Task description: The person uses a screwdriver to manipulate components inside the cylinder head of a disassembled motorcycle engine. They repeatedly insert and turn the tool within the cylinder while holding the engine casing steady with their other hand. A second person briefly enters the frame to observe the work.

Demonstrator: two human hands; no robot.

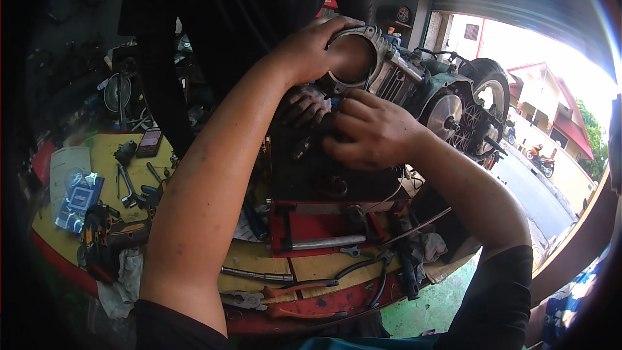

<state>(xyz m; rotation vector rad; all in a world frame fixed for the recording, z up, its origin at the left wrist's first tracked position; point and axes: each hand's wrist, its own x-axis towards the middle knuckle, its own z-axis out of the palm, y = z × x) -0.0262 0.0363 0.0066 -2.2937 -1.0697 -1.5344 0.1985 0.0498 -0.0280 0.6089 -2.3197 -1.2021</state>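
A motorcycle engine with a bare cylinder (377, 45) lies on its side, its round bore facing me. My left hand (304, 52) is closed over the cylinder's upper left rim, fingertips along the top edge. Just below the bore, my right hand (372, 133) has its fingers curled in and slightly blurred. What they hold, if anything, is hidden. Beneath my left wrist, another person's grimy hand (304, 105) rests against the cylinder's lower side. A small dark metal part (301, 148) shows left of my right fingers.
A person in dark clothes (227, 19) stands opposite. On the yellow-topped bench lie pliers (291, 288), a socket extension (256, 275), a cordless drill (110, 236) and a phone (149, 142). A red metal stand (285, 227) sits below the engine; a wheel (492, 91) stands behind.
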